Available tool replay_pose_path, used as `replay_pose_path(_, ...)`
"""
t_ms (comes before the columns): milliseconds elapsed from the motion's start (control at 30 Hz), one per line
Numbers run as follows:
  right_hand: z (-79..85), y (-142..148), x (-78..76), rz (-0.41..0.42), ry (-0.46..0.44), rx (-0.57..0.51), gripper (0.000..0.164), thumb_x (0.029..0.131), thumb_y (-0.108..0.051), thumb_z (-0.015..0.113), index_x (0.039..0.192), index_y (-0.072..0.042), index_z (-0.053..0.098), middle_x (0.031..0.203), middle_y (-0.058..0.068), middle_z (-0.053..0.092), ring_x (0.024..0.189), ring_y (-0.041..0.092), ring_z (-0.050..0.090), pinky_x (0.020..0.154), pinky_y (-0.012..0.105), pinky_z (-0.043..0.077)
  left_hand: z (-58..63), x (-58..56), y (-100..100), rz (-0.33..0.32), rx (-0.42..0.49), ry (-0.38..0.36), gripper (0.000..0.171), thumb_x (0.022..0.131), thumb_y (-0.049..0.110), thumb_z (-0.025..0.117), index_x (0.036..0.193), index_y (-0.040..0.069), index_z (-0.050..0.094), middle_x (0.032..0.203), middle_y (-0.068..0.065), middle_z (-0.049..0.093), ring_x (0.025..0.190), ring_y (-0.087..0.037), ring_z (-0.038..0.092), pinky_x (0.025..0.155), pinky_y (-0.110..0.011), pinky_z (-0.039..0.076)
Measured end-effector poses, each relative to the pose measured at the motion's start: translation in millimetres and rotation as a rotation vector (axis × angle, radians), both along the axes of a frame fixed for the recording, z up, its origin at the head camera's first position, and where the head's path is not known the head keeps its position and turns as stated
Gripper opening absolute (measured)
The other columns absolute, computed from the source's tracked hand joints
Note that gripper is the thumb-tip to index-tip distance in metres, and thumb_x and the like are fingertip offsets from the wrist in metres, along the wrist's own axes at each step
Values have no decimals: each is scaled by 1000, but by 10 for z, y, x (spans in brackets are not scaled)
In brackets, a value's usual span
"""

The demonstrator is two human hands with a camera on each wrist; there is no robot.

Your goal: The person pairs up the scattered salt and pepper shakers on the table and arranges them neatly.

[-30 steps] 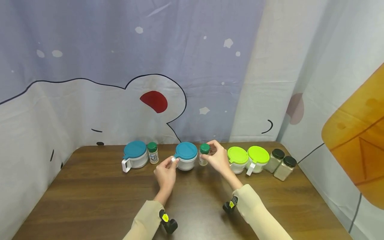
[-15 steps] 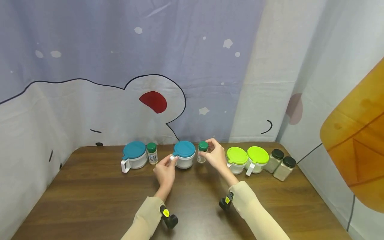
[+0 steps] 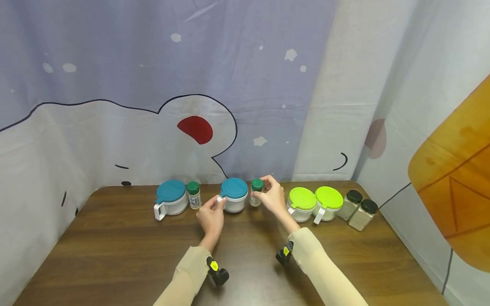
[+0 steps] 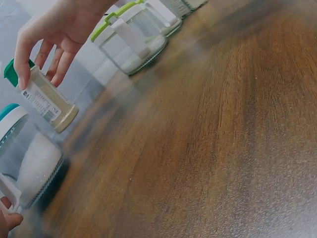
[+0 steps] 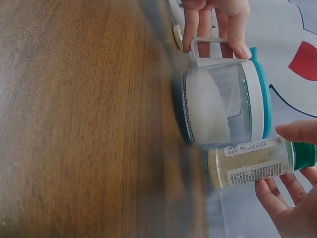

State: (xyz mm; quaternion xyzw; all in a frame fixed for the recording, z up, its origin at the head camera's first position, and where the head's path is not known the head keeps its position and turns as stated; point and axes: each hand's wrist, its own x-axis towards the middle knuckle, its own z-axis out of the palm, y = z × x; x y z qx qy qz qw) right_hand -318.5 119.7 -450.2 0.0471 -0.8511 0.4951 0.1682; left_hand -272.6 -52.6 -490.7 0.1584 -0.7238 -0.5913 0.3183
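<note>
My left hand (image 3: 212,217) pinches the white handle of a glass seasoning jar (image 3: 235,205) with a blue lid, partly filled with white grains that show in the right wrist view. Just to its right, a spice bottle (image 3: 255,201) with a green cap is held between the thumb and fingers of my right hand (image 3: 273,198). Its labels and pale brown contents show in the right wrist view, where the bottle (image 5: 252,162) overlaps the jar's side. In the left wrist view the bottle (image 4: 48,101) leans beside the jar (image 4: 37,161).
Another blue-lidded jar (image 3: 174,207) and a green-capped bottle (image 3: 194,200) stand at the left on the wooden table (image 3: 126,246). Two green-lidded jars (image 3: 302,198) and two black-lidded jars (image 3: 360,219) line the right. A printed curtain (image 3: 264,93) hangs behind.
The blue-lidded jar and the spice bottle have shifted slightly left and toward the back, each with its hand. Both hands keep their hold.
</note>
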Motion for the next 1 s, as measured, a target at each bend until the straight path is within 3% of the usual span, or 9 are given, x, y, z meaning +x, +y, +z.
replay_pose_path(333, -62, 11, -77, -15, -14, -9, 40, 63, -10, 85, 98, -10, 65, 89, 9, 71, 78, 20, 62, 70, 27, 48, -55, -45, 19, 29, 28, -14, 25, 77, 17, 81, 96, 1, 76, 94, -17, 74, 84, -28, 73, 73, -43, 58)
replay_pose_path(1000, -171, 1, -121, -32, -43, -6, 40, 62, -9, 84, 98, -10, 68, 90, 10, 72, 80, 21, 65, 73, 30, 49, -109, -51, 50, 29, 46, -5, 25, 78, 16, 80, 97, 1, 75, 96, -17, 74, 86, -30, 72, 74, -44, 58)
